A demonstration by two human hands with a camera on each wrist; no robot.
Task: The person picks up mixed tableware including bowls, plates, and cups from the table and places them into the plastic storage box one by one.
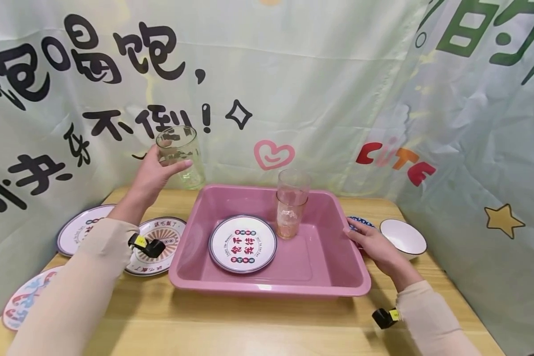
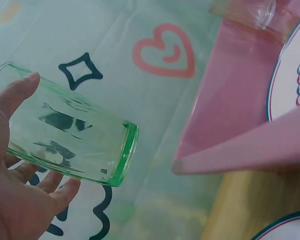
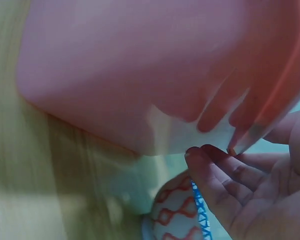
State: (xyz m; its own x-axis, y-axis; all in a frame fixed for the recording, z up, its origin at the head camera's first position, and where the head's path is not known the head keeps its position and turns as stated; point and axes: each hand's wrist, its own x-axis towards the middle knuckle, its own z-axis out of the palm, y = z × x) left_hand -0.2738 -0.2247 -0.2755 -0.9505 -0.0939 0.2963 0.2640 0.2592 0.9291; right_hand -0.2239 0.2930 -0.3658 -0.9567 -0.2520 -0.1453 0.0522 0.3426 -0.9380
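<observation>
Though beyond right-wrist view, green glass [image 2: 72, 127] in left fingers [image 2: 65, 195]

Bright head pic w/ tub rim [image 1: 264, 287] glare; wrist pics dimmer, softer.

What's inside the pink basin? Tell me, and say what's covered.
The pink basin holds a white plate and, to its right, two stacked glasses, one set into the other. Whatever lies beneath the plate is covered.

Clear green glass [image 2: 72, 125], tilted, in left hand [image 1: 155, 172]; pink tub [image 1: 271, 286], touched by right hand [image 1: 376, 247]
</observation>
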